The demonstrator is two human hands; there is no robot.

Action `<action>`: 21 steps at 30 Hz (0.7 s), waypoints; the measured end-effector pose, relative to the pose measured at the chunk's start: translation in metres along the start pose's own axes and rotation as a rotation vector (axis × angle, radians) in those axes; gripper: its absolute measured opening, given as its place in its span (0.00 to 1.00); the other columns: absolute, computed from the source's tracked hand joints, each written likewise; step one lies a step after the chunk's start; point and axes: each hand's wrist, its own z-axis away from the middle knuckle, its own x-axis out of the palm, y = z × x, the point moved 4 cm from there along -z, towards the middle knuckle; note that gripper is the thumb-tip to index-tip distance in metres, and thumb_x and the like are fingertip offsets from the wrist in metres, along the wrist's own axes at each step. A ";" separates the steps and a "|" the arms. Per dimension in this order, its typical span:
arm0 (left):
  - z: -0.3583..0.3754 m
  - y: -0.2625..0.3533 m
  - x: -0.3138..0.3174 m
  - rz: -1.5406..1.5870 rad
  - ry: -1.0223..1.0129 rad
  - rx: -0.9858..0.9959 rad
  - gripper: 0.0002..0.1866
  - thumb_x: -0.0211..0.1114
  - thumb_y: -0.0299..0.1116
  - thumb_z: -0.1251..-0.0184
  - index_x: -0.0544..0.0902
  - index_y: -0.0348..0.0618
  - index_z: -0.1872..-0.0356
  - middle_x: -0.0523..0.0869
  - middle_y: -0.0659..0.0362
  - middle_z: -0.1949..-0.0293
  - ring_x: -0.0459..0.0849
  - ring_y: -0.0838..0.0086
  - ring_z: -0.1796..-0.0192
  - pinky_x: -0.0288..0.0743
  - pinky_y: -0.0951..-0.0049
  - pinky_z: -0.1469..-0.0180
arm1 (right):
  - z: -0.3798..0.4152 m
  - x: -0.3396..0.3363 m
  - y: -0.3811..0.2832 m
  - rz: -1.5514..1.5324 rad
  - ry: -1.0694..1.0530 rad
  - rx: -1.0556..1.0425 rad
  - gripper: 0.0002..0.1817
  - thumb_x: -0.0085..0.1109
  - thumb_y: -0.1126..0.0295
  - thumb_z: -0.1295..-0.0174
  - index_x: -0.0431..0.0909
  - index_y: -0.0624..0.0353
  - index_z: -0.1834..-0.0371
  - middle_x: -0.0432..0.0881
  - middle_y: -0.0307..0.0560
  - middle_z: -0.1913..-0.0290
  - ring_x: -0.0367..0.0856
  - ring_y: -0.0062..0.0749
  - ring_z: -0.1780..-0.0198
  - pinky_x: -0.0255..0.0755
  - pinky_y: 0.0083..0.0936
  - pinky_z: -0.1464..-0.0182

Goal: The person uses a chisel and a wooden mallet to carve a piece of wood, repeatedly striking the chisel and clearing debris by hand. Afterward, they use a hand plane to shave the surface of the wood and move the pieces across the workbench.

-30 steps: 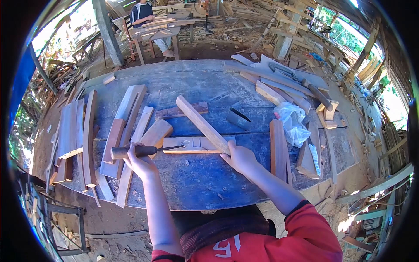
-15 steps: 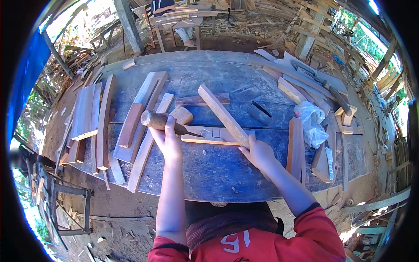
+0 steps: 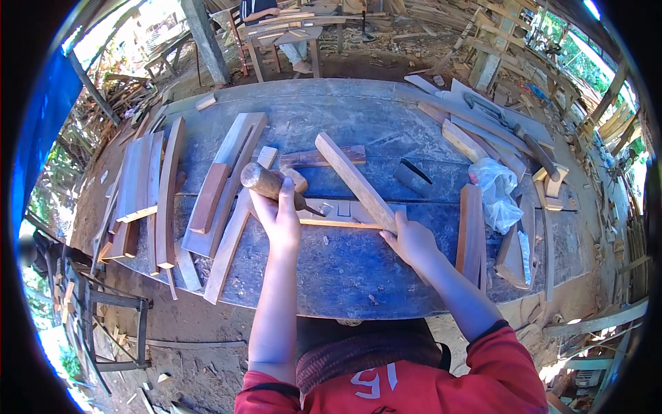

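Observation:
My left hand (image 3: 277,217) is wrapped round the wooden handle of a chisel (image 3: 265,181), its thin metal blade pointing right and slightly down. Below the blade tip lies a pale board (image 3: 352,212) with pencilled rectangles on it. My right hand (image 3: 412,240) grips the lower end of a long square wooden stick (image 3: 355,181), which slants up and left over the board. A wood block (image 3: 298,181) sits partly hidden behind the chisel handle. Farther back lies a darker wood piece (image 3: 323,156).
Several wood pieces (image 3: 141,179) lie at the table's left. On the right are a clear plastic bag (image 3: 495,193), upright-looking boards (image 3: 470,231), a hammer (image 3: 536,152) and a metal clamp (image 3: 483,105). A dark box-like piece (image 3: 414,176) rests mid-table. Another person (image 3: 258,10) is at a far bench.
My left hand has shifted slightly right with the chisel, whose blade tip is now nearer the pencilled marks. My right hand and the stick have hardly moved.

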 end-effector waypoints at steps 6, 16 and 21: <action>-0.003 0.012 0.015 -0.006 -0.104 0.006 0.17 0.55 0.25 0.38 0.63 0.41 0.50 0.71 0.60 0.62 0.72 0.80 0.64 0.70 0.79 0.62 | 0.000 0.003 0.002 -0.014 0.027 -0.013 0.26 0.50 0.52 0.40 0.62 0.67 0.53 0.79 0.60 0.72 0.80 0.52 0.68 0.73 0.40 0.66; -0.017 0.007 0.021 -0.153 -0.149 0.013 0.17 0.54 0.23 0.39 0.62 0.39 0.49 0.70 0.60 0.64 0.71 0.81 0.65 0.70 0.80 0.63 | 0.001 0.002 0.001 0.009 0.092 -0.030 0.19 0.52 0.55 0.41 0.63 0.60 0.59 0.79 0.55 0.75 0.81 0.48 0.71 0.75 0.38 0.69; -0.020 0.005 0.022 -0.270 -0.149 0.076 0.17 0.55 0.26 0.39 0.62 0.38 0.50 0.71 0.59 0.64 0.70 0.77 0.63 0.68 0.76 0.59 | 0.001 0.002 0.001 0.006 0.092 -0.034 0.19 0.52 0.55 0.41 0.64 0.60 0.59 0.79 0.55 0.75 0.81 0.47 0.71 0.75 0.38 0.69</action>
